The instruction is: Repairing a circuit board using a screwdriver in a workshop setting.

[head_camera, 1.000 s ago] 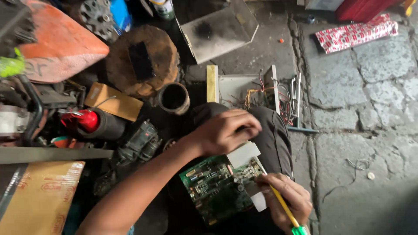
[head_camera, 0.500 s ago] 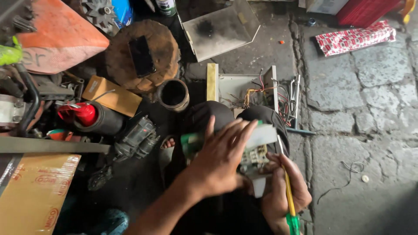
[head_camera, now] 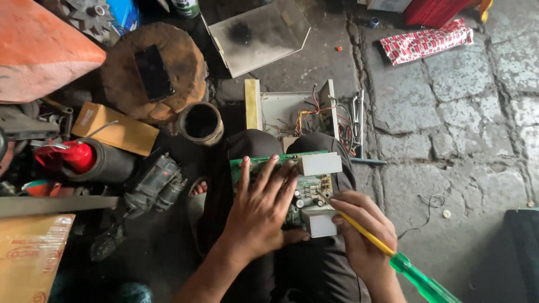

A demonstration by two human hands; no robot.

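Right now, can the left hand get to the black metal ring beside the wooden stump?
Probably yes. The left hand lies flat on the circuit board; the black ring sits up and to its left, nothing between, but the board loses its support.

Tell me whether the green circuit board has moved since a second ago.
Yes. The circuit board has been turned and shifted up the lap toward the knees, closer to the open metal case on the ground. The left hand now lies flat on it.

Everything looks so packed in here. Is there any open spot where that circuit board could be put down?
Bare stone floor lies to the right, between the red patterned packet and the loose wire. Left of the knees is crowded: motor, round tin, wooden stump, cardboard box. Both hands, left hand and right hand, cover the circuit board.
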